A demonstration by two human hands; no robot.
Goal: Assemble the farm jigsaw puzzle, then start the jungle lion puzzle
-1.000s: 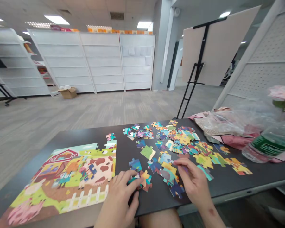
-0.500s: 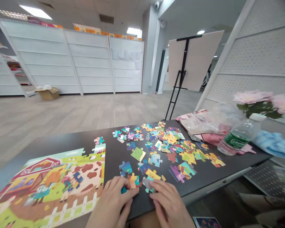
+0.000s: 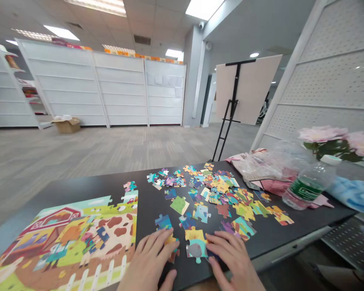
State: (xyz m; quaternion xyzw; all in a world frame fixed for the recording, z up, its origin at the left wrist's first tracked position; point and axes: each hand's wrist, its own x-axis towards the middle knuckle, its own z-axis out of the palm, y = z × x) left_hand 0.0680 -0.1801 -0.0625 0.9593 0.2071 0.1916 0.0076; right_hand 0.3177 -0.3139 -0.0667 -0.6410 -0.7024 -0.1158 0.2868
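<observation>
My left hand (image 3: 151, 256) lies on the black table with fingers stretched, partly covering an orange puzzle piece (image 3: 173, 255). My right hand (image 3: 235, 258) is also open, its fingertips touching the right edge of a teal-and-grey puzzle piece (image 3: 196, 248). A yellow puzzle piece (image 3: 194, 234) sits directly above that one, edges together; I cannot tell if they are fully locked. A blue puzzle piece (image 3: 163, 221) rests just beyond my left fingertips. To the left lies a largely assembled farm puzzle (image 3: 109, 242) with a cow and a white fence; several loose pieces lie on top.
Loose puzzle pieces (image 3: 220, 186) are heaped toward the table's far side. At the right stand a water bottle (image 3: 307, 188), a plastic-wrapped pink cloth bag (image 3: 267, 167), a blue cloth (image 3: 352, 193) and pink flowers (image 3: 324, 134). Beyond the table are an easel (image 3: 235, 87) and white shelving (image 3: 121, 89).
The teal-and-grey piece has shifted right and now meets the yellow piece, which has turned. My right hand has moved slightly right. The view has tilted up a little.
</observation>
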